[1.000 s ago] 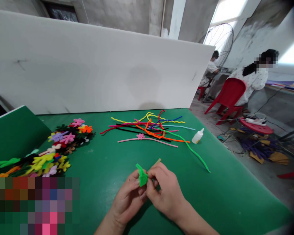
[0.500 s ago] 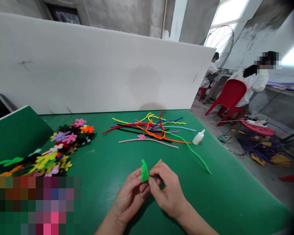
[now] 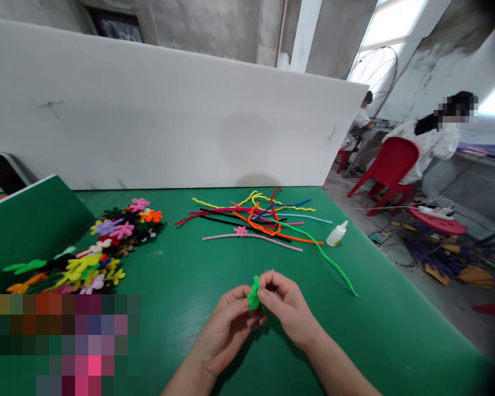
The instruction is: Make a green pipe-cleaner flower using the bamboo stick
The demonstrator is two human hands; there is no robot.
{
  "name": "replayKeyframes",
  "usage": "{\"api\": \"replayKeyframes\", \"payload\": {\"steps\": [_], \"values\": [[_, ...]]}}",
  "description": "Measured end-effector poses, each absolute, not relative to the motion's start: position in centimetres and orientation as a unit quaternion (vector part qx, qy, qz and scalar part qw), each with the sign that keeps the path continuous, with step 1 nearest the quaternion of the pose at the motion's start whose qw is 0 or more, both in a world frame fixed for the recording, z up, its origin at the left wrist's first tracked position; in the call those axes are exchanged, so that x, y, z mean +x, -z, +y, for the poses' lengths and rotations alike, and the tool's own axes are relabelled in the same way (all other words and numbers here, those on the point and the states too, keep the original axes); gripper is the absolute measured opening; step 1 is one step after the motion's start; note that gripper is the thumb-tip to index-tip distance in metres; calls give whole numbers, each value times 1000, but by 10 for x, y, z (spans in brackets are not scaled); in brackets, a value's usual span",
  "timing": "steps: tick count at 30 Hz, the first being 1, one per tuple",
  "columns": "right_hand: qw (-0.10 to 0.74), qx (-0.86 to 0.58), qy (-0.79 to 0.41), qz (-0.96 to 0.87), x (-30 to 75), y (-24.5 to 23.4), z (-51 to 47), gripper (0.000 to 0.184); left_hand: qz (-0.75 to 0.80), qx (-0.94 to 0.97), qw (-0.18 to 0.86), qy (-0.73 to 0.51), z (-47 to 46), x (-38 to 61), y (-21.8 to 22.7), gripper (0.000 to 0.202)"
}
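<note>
Between my two hands is a small bent piece of bright green pipe cleaner [image 3: 253,296], held up off the green table. My left hand [image 3: 230,322] pinches it from the left with thumb and fingers. From the right, my right hand [image 3: 286,308] grips its upper part between thumb and forefinger. Fingers cover some of the green piece, so its full shape is hidden. Beyond my hands lies a pile of loose pipe cleaners [image 3: 268,220] in several colours, with a pink pipe-cleaner flower [image 3: 241,231] at its near side.
A white squeeze bottle [image 3: 337,234] stands right of the pile. Many pipe-cleaner flowers [image 3: 124,230] are heaped at the left, beside a green board [image 3: 45,220]. A white panel [image 3: 169,121] closes off the table's back. To the right, a person sits on a red chair [image 3: 390,165].
My right hand has shifted its grip from low beside the green piece to its upper part. The tan tip seen by the right fingers earlier no longer shows. The view has turned slightly.
</note>
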State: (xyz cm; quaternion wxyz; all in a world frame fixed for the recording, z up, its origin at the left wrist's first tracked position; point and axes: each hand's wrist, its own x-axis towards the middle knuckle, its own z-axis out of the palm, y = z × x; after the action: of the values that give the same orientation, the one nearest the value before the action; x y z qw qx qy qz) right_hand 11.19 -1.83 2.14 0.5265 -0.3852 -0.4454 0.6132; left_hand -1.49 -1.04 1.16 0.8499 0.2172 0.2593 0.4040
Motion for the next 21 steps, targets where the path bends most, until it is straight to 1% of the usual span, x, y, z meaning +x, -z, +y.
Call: {"api": "replayKeyframes", "payload": {"steps": [5,9,14,21], "values": [[545,-377,-611,-434,111,-18,-18,24,232,215,857,-407,-10,-13,-11,6],[557,-364,-586,-462,114,-18,-16,19,215,220,868,-390,-10,-13,-12,11],[554,-352,-577,-486,120,-19,-16,15,199,221,878,-375,-11,-12,-13,15],[567,-348,-551,-504,122,-17,-15,17,197,215,881,-372,-12,-12,-13,14]]}}
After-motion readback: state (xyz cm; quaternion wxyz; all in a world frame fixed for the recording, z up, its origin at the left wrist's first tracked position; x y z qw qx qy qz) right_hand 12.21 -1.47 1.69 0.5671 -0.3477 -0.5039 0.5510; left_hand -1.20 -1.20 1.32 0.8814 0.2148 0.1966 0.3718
